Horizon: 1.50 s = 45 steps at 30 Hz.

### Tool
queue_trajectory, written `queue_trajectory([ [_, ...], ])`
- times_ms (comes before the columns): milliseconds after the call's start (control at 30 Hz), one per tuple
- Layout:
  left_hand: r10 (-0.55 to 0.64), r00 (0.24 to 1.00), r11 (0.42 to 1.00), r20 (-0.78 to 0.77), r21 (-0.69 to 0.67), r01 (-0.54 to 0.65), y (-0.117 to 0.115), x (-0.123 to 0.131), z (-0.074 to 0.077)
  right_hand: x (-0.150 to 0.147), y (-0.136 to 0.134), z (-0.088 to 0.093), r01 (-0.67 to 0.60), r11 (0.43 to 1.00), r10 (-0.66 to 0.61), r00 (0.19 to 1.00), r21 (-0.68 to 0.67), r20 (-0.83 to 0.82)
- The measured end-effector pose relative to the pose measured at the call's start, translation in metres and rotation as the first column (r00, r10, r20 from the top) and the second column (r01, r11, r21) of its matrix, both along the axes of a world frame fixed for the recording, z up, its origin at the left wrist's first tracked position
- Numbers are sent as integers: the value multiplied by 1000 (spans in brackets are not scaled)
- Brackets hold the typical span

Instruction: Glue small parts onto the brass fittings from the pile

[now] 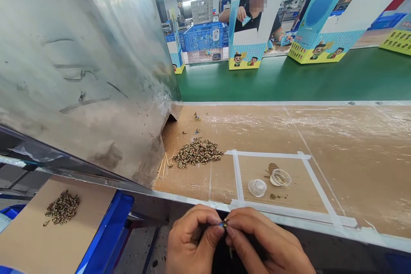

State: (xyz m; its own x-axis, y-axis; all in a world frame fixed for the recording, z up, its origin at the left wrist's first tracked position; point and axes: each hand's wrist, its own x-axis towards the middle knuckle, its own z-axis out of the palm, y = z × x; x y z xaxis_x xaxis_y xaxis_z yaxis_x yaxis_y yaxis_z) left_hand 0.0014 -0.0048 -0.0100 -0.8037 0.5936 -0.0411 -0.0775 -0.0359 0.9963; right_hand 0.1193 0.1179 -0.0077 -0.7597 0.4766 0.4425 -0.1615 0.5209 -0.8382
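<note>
At the lower centre of the frame, a small blue-and-brass part (pixel 224 224) sat between the fingertips of the left hand (pixel 192 242) and right hand (pixel 265 239), so neither was nearer. Both hands' fingers were pinched narrow on it, the left at its blue side. Its long axis seemed to run crosswise, though too small to be sure. The heap of small parts (pixel 199 153) lay beyond, mid-frame on the tabletop (pixel 353 150).

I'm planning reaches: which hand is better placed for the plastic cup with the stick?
Probably the right hand: it looks nearer the plastic cup; the left hand is farther. Both pinch a small part.
</note>
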Motion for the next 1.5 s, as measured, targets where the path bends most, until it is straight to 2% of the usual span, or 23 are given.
queue_trajectory([
  [167, 3, 999, 1000, 35, -20, -3, 1, 1, 0, -3, 0, 1, 15, 999, -16, 1000, -44, -8],
  [400, 9, 999, 998, -51, -58, -12, 0, 0, -2, -2, 2, 2, -9, 998, 10, 999, -54, 31],
  [867, -31, 987, 999, -159, 37, 38, 3, 1, -8, 0, 5, -4, -48, 998, 50, 998, -51, 39],
  [1500, -60, 974, 998, -216, 7, 63, 5, -1, -9, 2, 7, -9, -58, 994, 63, 997, -93, 50],
])
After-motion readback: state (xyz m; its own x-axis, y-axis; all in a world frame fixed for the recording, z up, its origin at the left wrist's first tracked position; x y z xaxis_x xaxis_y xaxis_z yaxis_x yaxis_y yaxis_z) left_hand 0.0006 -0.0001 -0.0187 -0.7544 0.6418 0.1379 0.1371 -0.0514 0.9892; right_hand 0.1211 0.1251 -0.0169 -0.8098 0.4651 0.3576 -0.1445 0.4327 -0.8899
